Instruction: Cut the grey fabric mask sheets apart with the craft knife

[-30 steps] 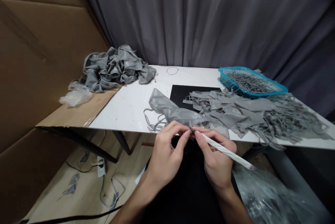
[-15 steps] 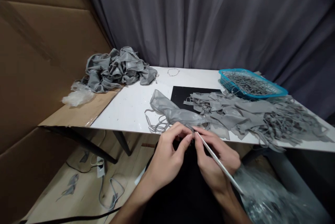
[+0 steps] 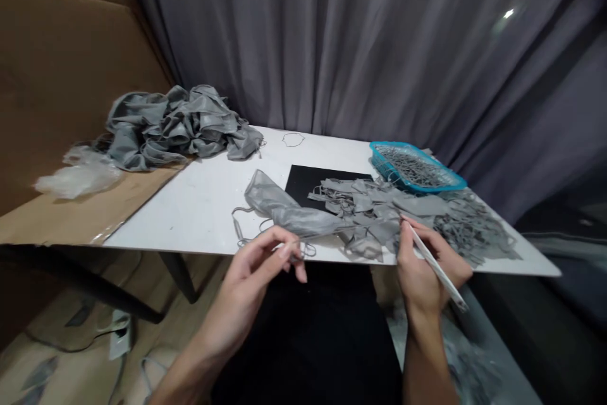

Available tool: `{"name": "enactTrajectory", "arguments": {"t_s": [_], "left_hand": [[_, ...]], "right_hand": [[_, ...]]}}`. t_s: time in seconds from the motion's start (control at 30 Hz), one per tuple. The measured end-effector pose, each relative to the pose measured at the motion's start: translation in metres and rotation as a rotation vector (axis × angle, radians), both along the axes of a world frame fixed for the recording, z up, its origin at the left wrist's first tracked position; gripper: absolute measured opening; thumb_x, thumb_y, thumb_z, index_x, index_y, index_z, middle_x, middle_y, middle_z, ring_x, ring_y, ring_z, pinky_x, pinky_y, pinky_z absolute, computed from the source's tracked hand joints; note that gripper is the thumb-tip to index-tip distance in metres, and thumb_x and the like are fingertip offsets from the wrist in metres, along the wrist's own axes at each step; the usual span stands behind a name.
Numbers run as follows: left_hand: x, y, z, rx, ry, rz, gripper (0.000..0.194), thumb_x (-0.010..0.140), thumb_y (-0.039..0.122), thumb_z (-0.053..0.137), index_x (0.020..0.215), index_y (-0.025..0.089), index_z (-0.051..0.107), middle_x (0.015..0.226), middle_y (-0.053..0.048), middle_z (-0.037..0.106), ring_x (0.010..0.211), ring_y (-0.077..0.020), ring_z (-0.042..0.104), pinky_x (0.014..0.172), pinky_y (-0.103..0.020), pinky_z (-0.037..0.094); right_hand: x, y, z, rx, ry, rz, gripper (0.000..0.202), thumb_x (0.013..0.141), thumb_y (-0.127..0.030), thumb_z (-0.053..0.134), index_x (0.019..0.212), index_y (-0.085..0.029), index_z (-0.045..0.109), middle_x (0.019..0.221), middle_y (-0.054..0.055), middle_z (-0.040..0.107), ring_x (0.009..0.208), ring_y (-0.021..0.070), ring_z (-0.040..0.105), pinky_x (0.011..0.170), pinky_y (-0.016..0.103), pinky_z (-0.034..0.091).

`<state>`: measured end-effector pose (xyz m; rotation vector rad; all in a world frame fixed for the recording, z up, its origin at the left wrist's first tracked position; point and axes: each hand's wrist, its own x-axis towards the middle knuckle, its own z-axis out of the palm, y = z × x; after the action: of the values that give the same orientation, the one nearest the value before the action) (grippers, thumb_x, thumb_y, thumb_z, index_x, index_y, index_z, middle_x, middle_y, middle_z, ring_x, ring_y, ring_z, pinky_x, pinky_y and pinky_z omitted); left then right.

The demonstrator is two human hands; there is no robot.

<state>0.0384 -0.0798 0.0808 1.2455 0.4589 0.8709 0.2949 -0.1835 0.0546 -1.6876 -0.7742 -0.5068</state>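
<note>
My left hand (image 3: 258,269) is closed in a pinch near the table's front edge, on the end of a thin grey cord (image 3: 351,227). The cord runs taut toward my right hand (image 3: 424,266). My right hand is wrapped round a slim white tool (image 3: 439,272), possibly tweezers, its tip pointing to the upper left at the cord. Between and behind my hands lies a sheer grey fabric pouch (image 3: 294,212) with loose loops of cord at its left. A heap of flat grey fabric pieces with cords (image 3: 417,206) is just beyond my right hand.
A blue basket (image 3: 417,189) of grey cords stands at the back right. Bunched grey fabric (image 3: 184,124) and a clear plastic bag (image 3: 80,171) are at the left, beside a cardboard wall (image 3: 61,51). A black mat (image 3: 303,184) lies mid-table, and a thin loop (image 3: 293,139) behind it.
My hands have moved apart from being together at the table edge, the right going right with the white tool. The cord now stretches between them. The view has turned slightly right.
</note>
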Motion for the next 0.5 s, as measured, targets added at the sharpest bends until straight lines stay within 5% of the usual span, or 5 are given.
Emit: {"name": "enactTrajectory", "arguments": {"t_s": [0.23, 0.4, 0.5], "left_hand": [[-0.006, 0.016, 0.006, -0.174, -0.121, 0.15, 0.018, 0.102, 0.036, 0.077, 0.095, 0.02, 0.077, 0.098, -0.005, 0.065, 0.084, -0.0176, 0.066, 0.074, -0.024, 0.059], [-0.011, 0.029, 0.005, -0.374, -0.305, 0.324, 0.006, 0.1, 0.018, 0.073, 0.096, 0.016, 0.077, 0.103, -0.008, 0.065, 0.091, -0.0178, 0.066, 0.076, -0.024, 0.065], [-0.018, 0.042, 0.012, -0.555, -0.443, 0.449, 0.019, 0.101, 0.006, 0.058, 0.091, 0.015, 0.072, 0.094, -0.007, 0.062, 0.083, -0.0155, 0.065, 0.071, -0.023, 0.067]], "right_hand": [[0.065, -0.038, -0.004, -0.018, -0.155, -0.506, 0.027, 0.095, -0.038, 0.076, 0.094, -0.016, 0.091, 0.088, 0.015, 0.088, 0.082, 0.0365, 0.086, 0.08, 0.042, 0.063], [0.095, -0.051, -0.01, -0.023, -0.157, -0.599, 0.032, 0.09, -0.04, 0.076, 0.094, -0.013, 0.092, 0.079, 0.018, 0.085, 0.076, 0.0404, 0.082, 0.071, 0.046, 0.058], [0.112, -0.044, -0.01, -0.03, -0.179, -0.577, 0.031, 0.09, -0.04, 0.074, 0.094, -0.014, 0.091, 0.085, 0.018, 0.087, 0.081, 0.0407, 0.083, 0.075, 0.046, 0.058]]}}
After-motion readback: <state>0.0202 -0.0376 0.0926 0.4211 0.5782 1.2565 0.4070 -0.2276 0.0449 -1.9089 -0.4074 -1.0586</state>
